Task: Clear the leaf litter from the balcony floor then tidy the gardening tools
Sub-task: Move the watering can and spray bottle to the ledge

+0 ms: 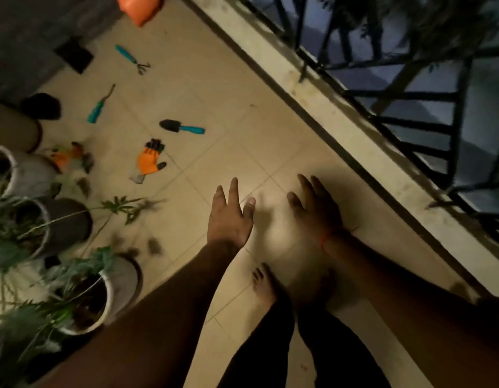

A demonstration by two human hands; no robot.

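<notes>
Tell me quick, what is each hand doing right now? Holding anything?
Left hand: open, fingers spread, holding nothing, held out over the floor.
Right hand: open, fingers straight, holding nothing.

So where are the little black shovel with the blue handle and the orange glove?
Black trowel with teal handle (182,126): head view, on the neck where blade meets handle.
Orange glove with black fingertips (149,161): head view, on its orange palm.

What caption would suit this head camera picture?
Both empty hands, left hand and right hand, spread above balcony tiles; teal trowel and orange glove lie scattered.
</notes>
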